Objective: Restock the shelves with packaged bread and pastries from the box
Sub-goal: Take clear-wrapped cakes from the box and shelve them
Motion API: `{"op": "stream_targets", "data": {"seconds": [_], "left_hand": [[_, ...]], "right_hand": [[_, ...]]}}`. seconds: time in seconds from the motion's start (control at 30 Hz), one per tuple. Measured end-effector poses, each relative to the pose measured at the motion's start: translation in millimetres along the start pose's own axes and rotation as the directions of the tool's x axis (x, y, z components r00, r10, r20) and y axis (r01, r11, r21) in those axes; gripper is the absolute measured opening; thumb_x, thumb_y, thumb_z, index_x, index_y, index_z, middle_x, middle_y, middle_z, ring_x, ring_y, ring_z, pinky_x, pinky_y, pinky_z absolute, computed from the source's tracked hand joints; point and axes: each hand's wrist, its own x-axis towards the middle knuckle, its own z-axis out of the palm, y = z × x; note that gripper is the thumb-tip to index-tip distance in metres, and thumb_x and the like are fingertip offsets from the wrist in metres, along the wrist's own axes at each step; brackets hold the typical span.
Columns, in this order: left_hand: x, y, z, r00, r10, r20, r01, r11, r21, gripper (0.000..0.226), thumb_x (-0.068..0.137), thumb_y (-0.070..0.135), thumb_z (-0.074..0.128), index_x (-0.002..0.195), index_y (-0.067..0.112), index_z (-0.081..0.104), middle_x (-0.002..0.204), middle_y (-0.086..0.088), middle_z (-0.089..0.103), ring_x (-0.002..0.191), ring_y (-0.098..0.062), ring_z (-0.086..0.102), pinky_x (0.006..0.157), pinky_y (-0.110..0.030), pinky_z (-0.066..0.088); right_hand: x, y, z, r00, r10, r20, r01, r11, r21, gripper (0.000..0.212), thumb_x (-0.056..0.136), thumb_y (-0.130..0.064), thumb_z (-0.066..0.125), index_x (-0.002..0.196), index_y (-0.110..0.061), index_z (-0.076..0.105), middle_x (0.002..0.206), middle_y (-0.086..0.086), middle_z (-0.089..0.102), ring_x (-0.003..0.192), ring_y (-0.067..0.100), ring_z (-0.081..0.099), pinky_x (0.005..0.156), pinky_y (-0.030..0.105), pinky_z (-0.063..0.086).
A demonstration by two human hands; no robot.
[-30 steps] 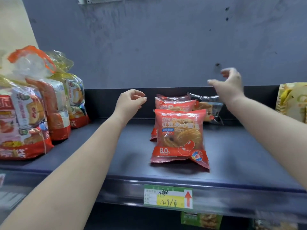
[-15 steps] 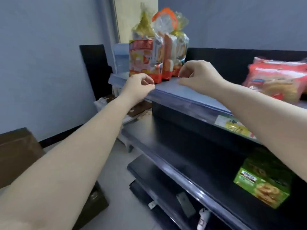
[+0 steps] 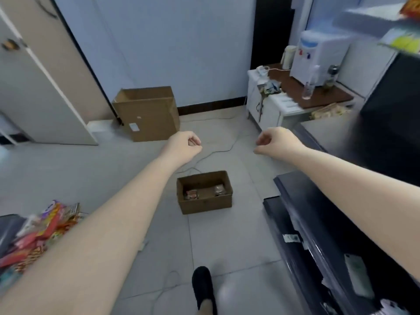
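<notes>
Two small packs [image 3: 192, 193] lay deep in the box [image 3: 205, 203], too small and dark to tell what they were. The box's near wall hid most of its floor. The top shelf [image 3: 372, 26] was smeared with blur, and the picture's edge cut it off at the right. The red pack [image 3: 411, 6] on it showed only a corner. The snack pile [image 3: 38, 233] was cut off at the left, and the left arm covered part of it. The words on the pile could not be read. Only one black shoe [image 3: 203, 286] showed, cut off at the bottom.
</notes>
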Motion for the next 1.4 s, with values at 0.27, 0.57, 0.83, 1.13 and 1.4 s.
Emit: {"op": "stream_targets", "data": {"seconds": [0.27, 0.57, 0.83, 1.13, 1.4], "left_hand": [[107, -179, 13, 0.924, -0.371, 0.095, 0.374, 0.927, -0.021, 0.019, 0.087, 0.022, 0.056, 0.070, 0.030, 0.054, 0.073, 0.015, 0.055, 0.079, -0.017, 0.055, 0.078, -0.031, 0.047], [240, -340, 103, 0.783, -0.539, 0.310, 0.548, 0.834, 0.063, 0.017, 0.090, 0.019, 0.051, 0.103, 0.023, 0.061, 0.097, 0.007, 0.058, 0.102, -0.021, 0.060, 0.086, -0.030, 0.046], [362, -457, 254, 0.685, -0.600, 0.414, 0.648, 0.761, 0.029, 0.032, 0.091, 0.018, 0.055, 0.123, 0.015, 0.054, 0.124, -0.003, 0.059, 0.110, -0.020, 0.057, 0.092, -0.030, 0.045], [454, -596, 442, 0.711, -0.432, 0.555, 0.212, 0.884, 0.416, 0.044, 0.090, 0.021, 0.055, 0.132, 0.016, 0.042, 0.133, -0.006, 0.049, 0.123, -0.026, 0.045, 0.101, -0.039, 0.036], [430, -680, 548, 0.600, -0.395, 0.696, -0.071, 0.840, 0.538, 0.058, 0.087, 0.011, 0.053, 0.141, 0.008, 0.030, 0.142, -0.013, 0.038, 0.131, -0.032, 0.033, 0.112, -0.046, 0.021]], "right_hand": [[166, -19, 149, 0.961, 0.125, 0.245, -0.132, 0.991, 0.012, 0.014, 0.080, -0.021, 0.070, 0.091, -0.014, 0.064, 0.090, 0.003, 0.062, 0.084, 0.018, 0.055, 0.070, 0.026, 0.040], [327, 44, 315, 0.838, 0.321, 0.440, -0.351, 0.936, -0.013, 0.022, 0.083, -0.017, 0.067, 0.099, -0.002, 0.065, 0.087, -0.003, 0.056, 0.086, 0.013, 0.049, 0.056, 0.013, 0.034], [476, 142, 476, 0.708, 0.469, 0.527, -0.510, 0.857, -0.078, 0.015, 0.080, -0.030, 0.069, 0.089, -0.019, 0.063, 0.095, -0.001, 0.063, 0.084, 0.014, 0.058, 0.067, 0.026, 0.043], [579, 245, 692, 0.573, 0.549, 0.608, -0.584, 0.795, -0.168, 0.024, 0.085, -0.034, 0.065, 0.102, -0.017, 0.058, 0.098, 0.001, 0.060, 0.087, 0.017, 0.056, 0.073, 0.029, 0.047], [600, 294, 846, 0.430, 0.602, 0.673, -0.817, 0.576, 0.007, 0.087, 0.072, -0.032, 0.079, 0.139, 0.002, 0.037, 0.144, 0.012, 0.043, 0.133, 0.028, 0.042, 0.108, 0.030, 0.035]]}}
